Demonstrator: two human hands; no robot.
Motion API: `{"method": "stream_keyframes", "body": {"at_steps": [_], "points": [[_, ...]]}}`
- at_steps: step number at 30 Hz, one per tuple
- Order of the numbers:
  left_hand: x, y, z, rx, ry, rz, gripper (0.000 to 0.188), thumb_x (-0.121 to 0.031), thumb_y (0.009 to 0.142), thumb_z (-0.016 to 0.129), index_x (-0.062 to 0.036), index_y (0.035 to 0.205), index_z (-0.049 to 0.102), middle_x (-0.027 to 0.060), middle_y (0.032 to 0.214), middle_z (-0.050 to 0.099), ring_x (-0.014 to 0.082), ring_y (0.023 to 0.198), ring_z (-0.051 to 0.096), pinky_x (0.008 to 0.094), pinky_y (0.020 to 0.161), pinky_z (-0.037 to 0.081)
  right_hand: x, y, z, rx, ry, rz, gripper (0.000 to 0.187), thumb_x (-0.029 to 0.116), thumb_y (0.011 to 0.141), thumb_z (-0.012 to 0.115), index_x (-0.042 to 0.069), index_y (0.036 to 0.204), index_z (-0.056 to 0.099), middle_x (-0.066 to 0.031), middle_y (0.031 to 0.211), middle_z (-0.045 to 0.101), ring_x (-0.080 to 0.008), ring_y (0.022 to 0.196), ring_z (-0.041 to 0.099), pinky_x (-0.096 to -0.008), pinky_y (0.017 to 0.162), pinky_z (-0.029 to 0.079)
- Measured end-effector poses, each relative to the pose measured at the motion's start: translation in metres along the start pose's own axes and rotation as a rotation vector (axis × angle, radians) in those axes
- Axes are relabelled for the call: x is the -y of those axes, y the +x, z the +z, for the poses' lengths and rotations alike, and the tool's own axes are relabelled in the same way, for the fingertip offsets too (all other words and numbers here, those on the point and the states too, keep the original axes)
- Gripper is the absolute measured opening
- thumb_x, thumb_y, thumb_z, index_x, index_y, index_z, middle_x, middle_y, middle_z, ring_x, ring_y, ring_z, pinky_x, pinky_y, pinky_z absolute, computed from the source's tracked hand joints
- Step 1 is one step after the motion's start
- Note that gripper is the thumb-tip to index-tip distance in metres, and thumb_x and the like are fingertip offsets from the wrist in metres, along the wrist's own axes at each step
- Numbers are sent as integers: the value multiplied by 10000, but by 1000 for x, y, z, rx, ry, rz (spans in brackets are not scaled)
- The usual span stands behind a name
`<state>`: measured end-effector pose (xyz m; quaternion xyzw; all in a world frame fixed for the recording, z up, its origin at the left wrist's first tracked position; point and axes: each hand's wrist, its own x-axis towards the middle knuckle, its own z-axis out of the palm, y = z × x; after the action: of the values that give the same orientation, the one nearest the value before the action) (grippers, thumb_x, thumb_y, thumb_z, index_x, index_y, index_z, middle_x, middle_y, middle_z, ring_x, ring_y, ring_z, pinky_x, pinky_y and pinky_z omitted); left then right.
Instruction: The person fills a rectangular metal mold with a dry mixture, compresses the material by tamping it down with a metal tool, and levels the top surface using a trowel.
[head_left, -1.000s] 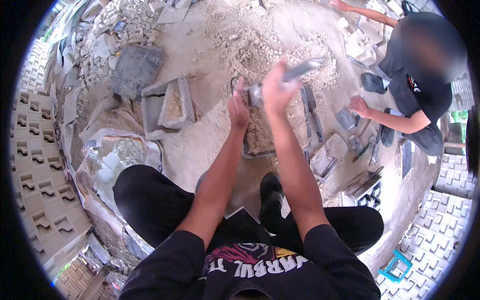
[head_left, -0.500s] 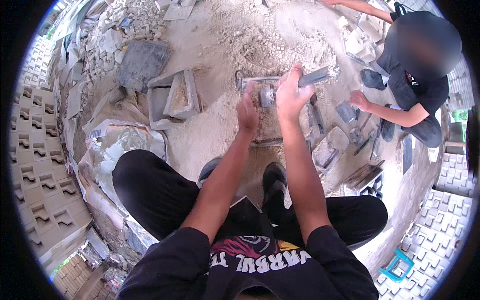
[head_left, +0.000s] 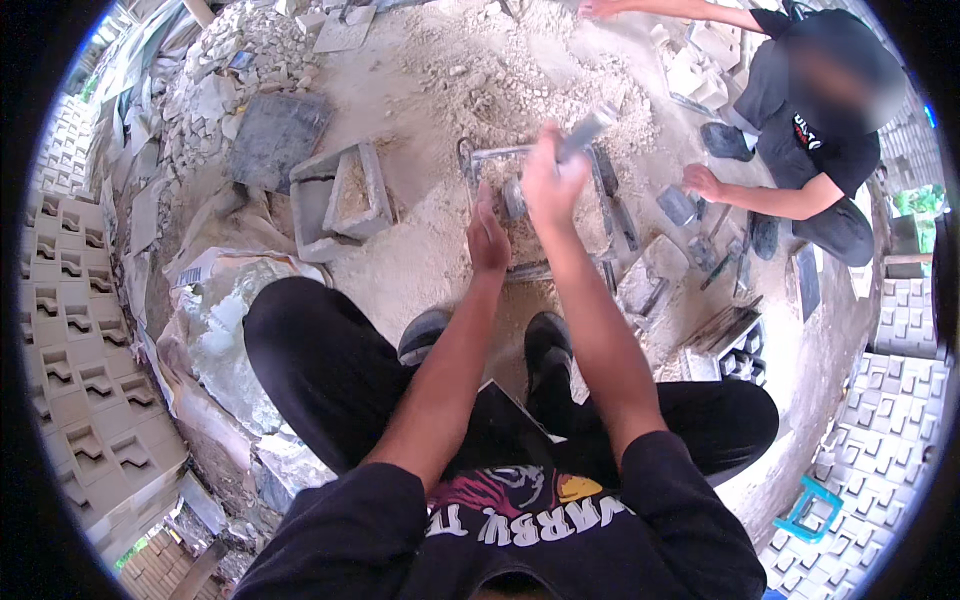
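My right hand (head_left: 553, 188) is closed around a grey bar-shaped tool (head_left: 588, 132), whose blurred end points up and to the right. Beneath both hands lies a rectangular dark frame (head_left: 530, 271) filled with pale sandy material. My left hand (head_left: 488, 235) is at the frame's left side, fingers stretched out and seen edge-on. Between my hands a small grey block-like piece (head_left: 515, 197) shows; whether the left fingers touch it I cannot tell.
A grey rectangular box mould (head_left: 372, 205) stands to the left, beside a dark slab (head_left: 280, 140). Rubble is heaped at far left. At right crouches a co-worker (head_left: 815, 150) near scattered hand tools (head_left: 718, 262). Patterned blocks (head_left: 70, 360) are stacked along the left edge.
My right hand has shifted left with the tool, which now tilts more steeply upward. My left hand has moved slightly down and left. The whole view has shifted a little.
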<state>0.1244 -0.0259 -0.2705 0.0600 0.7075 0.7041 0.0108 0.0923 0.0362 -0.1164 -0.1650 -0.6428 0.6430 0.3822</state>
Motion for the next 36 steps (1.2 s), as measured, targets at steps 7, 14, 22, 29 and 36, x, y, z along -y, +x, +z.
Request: {"method": "stream_keyframes", "body": {"at_steps": [7, 14, 22, 29, 36], "points": [[1, 4, -4, -15, 5, 13, 647, -410, 1012, 152, 74, 1340, 430, 239, 1375, 453, 321, 1309, 417, 366, 1103, 287, 1, 9, -9, 22, 20, 120, 409, 213, 978, 511, 63, 598, 502, 37, 498, 455, -57, 442, 430, -259, 412, 304], [-2, 1, 0, -84, -394, -146, 706, -461, 1010, 159, 86, 1251, 535, 195, 1248, 586, 284, 1235, 506, 335, 1075, 328, -11, -9, -22, 67, -55, 76, 402, 193, 988, 471, 74, 604, 479, 8, 499, 475, -87, 398, 436, -254, 395, 326], [25, -1, -6, -130, -588, -172, 676, -425, 1008, 174, 109, 1289, 477, 209, 1323, 519, 280, 1268, 471, 344, 1105, 297, 3, -30, -20, 166, -109, 48, 447, 270, 983, 503, 90, 577, 453, 30, 502, 445, -63, 417, 416, -257, 402, 311], [6, -12, 3, -117, -438, -170, 642, -365, 1004, 184, 153, 1286, 438, 229, 1334, 498, 307, 1259, 478, 369, 1102, 321, -13, -41, -41, 92, -105, -4, 428, 252, 980, 508, 86, 588, 463, 26, 505, 460, -61, 405, 414, -246, 386, 300], [20, -11, 0, -194, -593, -136, 705, -434, 1009, 226, 193, 1237, 455, 278, 1293, 512, 311, 1246, 491, 368, 1091, 336, 25, -62, -37, 48, -42, 55, 411, 238, 986, 496, 83, 607, 465, 32, 514, 449, -53, 446, 413, -252, 418, 312]]}}
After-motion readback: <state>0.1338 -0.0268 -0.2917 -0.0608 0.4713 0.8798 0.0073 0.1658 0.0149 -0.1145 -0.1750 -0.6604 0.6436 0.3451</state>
